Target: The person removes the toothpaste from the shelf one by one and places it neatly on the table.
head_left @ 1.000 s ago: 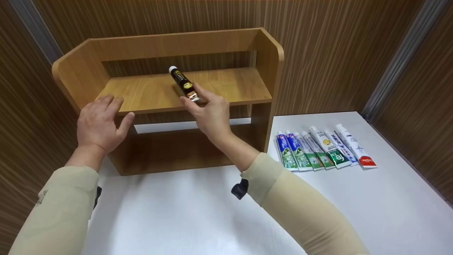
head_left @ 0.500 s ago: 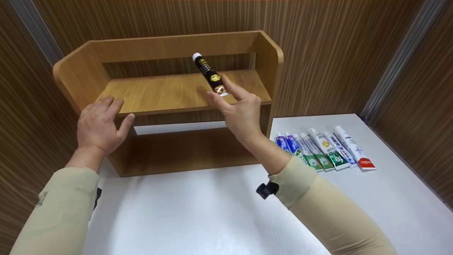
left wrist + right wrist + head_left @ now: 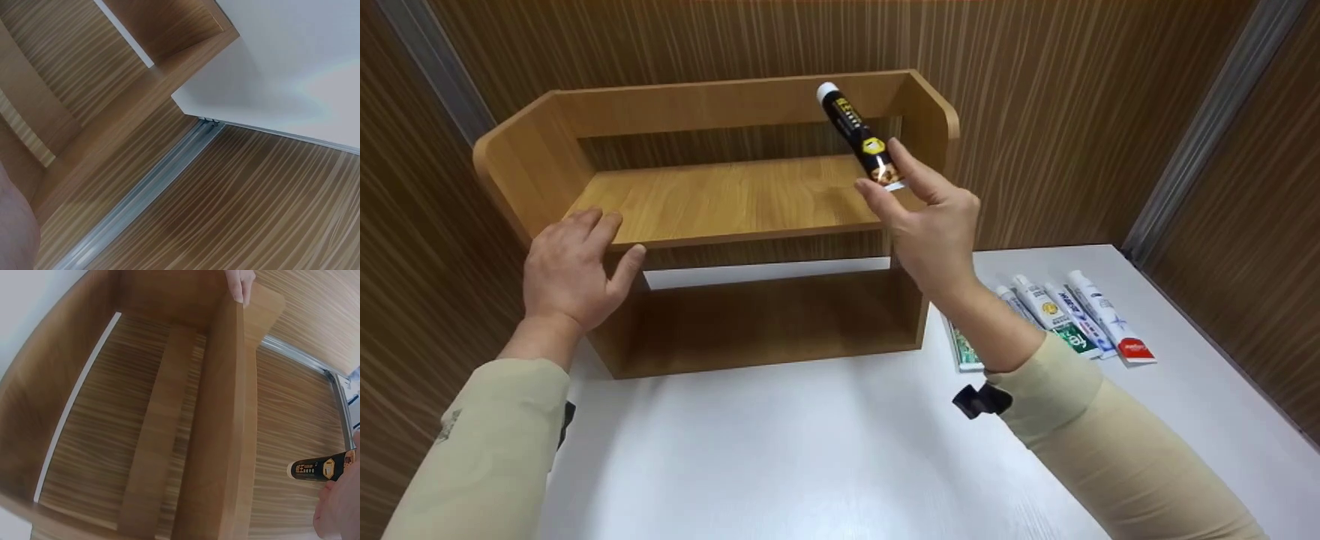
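left hand (image 3: 570, 270) flat on shelf (image 3: 720, 199) | right hand (image 3: 934, 225) pinches black tube (image 3: 859, 135)

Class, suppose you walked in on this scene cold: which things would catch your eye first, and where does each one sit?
First comes the black tube with a white cap, pinched at its lower end by the right hand and raised in front of the wooden shelf unit near its right side panel. Next, the left hand rests on the front edge of the upper board at the left. Then the row of toothpaste tubes lying on the white table, right of the shelf.
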`<state>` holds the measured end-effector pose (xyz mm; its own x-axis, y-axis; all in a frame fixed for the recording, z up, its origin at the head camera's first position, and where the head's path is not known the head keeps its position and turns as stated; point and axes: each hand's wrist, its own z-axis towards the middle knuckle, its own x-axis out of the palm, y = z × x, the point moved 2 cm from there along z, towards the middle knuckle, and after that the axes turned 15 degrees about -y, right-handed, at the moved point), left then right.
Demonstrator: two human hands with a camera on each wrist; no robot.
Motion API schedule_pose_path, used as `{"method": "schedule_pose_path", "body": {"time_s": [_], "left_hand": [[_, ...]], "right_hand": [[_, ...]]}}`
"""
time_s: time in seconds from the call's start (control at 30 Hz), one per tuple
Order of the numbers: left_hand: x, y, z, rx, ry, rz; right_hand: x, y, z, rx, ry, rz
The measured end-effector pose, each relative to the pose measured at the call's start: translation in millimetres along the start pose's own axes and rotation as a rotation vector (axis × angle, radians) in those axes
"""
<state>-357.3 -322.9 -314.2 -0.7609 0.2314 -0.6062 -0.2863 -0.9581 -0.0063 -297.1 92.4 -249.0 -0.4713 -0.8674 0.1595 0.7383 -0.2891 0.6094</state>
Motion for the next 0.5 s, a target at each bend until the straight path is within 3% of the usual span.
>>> {"method": "schedule_pose_path", "body": {"time_s": [0.27,0.5], "left_hand": [[-0.4,-0.4,-0.1,-0.001,0.000,0.002],[-1.6,0.8,0.0,0.003,-0.010,-0.001]], "right_hand": [[-26.4,3.4,15.9,-0.059,-0.062,0.011],[-52.0,2.7,27.1,-0.045,-0.087,0.008]]}}
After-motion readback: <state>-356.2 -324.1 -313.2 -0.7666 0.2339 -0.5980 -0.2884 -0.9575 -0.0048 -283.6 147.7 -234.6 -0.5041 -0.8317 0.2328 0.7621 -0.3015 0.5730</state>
